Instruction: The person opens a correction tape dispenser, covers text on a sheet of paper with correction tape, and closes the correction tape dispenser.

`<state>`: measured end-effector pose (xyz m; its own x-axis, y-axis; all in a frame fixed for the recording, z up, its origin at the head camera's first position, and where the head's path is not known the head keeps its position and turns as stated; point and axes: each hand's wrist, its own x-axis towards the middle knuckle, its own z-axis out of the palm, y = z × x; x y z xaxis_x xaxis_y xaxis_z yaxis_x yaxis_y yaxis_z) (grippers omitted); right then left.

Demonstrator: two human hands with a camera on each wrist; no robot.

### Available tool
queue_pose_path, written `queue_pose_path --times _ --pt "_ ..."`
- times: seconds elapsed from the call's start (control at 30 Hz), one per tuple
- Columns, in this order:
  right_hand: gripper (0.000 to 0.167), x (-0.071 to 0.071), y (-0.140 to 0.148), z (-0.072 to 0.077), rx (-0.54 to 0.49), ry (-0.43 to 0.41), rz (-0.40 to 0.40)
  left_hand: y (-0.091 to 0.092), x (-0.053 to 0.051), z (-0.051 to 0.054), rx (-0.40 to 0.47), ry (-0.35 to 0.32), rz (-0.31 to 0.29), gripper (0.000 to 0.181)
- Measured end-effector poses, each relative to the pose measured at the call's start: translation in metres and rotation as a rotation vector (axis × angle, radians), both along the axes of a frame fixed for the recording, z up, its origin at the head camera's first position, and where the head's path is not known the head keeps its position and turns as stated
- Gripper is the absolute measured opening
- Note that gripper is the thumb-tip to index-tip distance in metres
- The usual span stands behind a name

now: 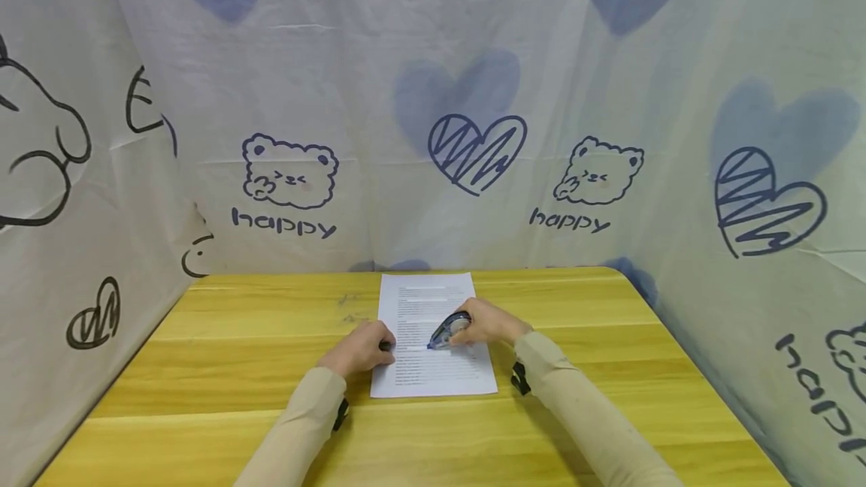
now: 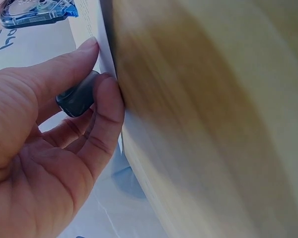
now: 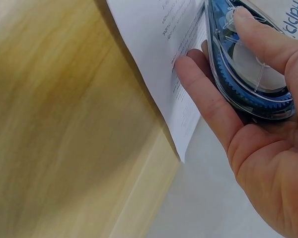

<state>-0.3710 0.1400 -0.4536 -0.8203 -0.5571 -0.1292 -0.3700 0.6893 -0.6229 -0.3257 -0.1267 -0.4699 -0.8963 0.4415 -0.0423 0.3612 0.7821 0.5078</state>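
A printed sheet of paper [image 1: 440, 385] lies on the wooden table. My right hand [image 1: 489, 322] grips a blue, clear-sided correction tape [image 1: 445, 329] over the lines of text, its tip at the paper. In the right wrist view the thumb presses the side of the correction tape [image 3: 253, 74], and one finger reaches toward the sheet [image 3: 159, 64]. At the sheet's left edge is my left hand [image 1: 361, 348]. Between its thumb and curled fingers it holds a small dark rounded piece [image 2: 78, 98], whose kind I cannot tell; the fingertips touch the paper.
The yellow wood-grain table [image 1: 237, 367] extends on both sides of the sheet. White cloth [image 1: 379, 194] printed with hearts and bears hangs behind the table and along both sides. Black bands [image 1: 519, 379] show at the wrists.
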Motion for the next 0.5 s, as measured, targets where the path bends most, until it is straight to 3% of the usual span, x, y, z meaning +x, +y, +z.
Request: queue_pose_path --times 0.5 --pt "0.014 0.002 0.0 0.0024 0.028 0.027 -0.03 -0.0005 0.0013 0.0005 0.013 -0.037 0.013 0.003"
